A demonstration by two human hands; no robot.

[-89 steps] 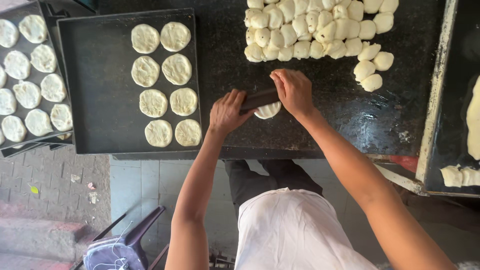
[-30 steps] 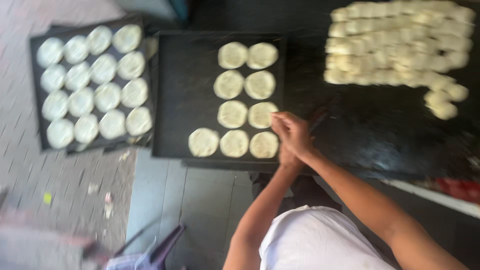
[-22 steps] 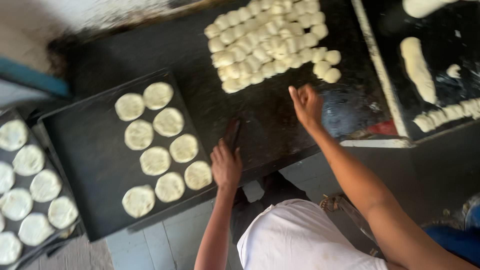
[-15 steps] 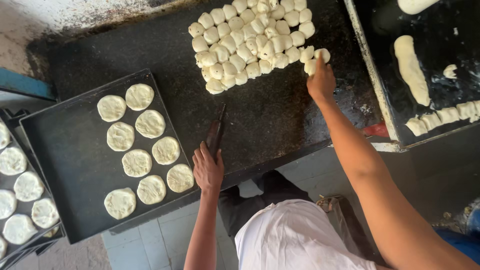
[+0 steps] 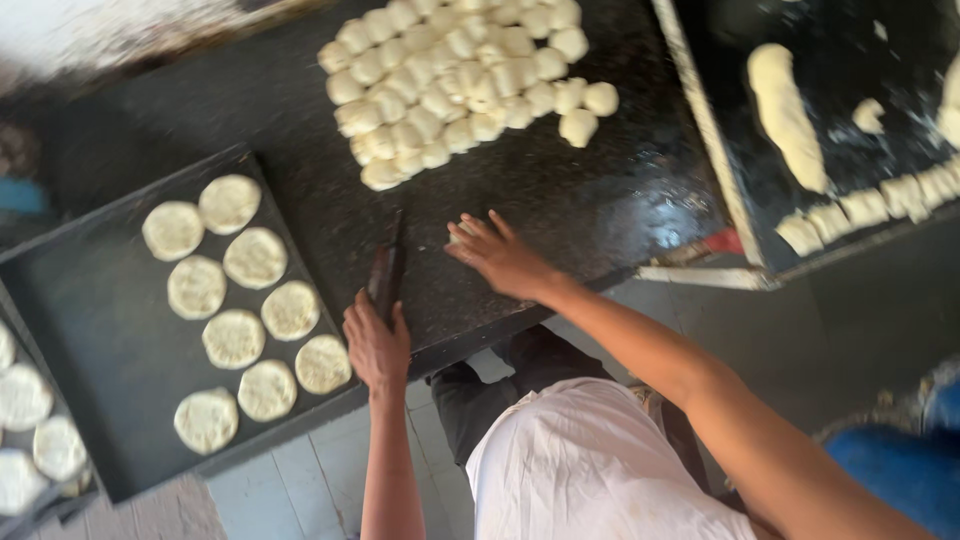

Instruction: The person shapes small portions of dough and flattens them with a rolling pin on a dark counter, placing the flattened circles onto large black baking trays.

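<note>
My left hand (image 5: 376, 345) grips the near end of a dark flat pressing tool (image 5: 388, 262) that lies on the black stone counter (image 5: 600, 200). My right hand (image 5: 502, 257) rests palm down to the right of the tool, fingers spread over a small dough ball (image 5: 457, 237), of which only the edge shows. A heap of several raw dough balls (image 5: 460, 75) lies at the back of the counter. To the left, a black tray (image 5: 110, 370) holds several flattened dough discs (image 5: 256, 258) in two columns.
A second tray of discs (image 5: 25, 410) sits at the far left edge. On the right, a black board (image 5: 860, 50) carries a dough log (image 5: 786, 110) and cut dough pieces (image 5: 880, 200). White cloth over my lap (image 5: 590, 470) and tiled floor (image 5: 300, 480) lie below.
My right hand has come back from the dough heap to the counter beside the tool, with a dough ball under its fingers. My left hand has stayed on the tool. The view shifted.
</note>
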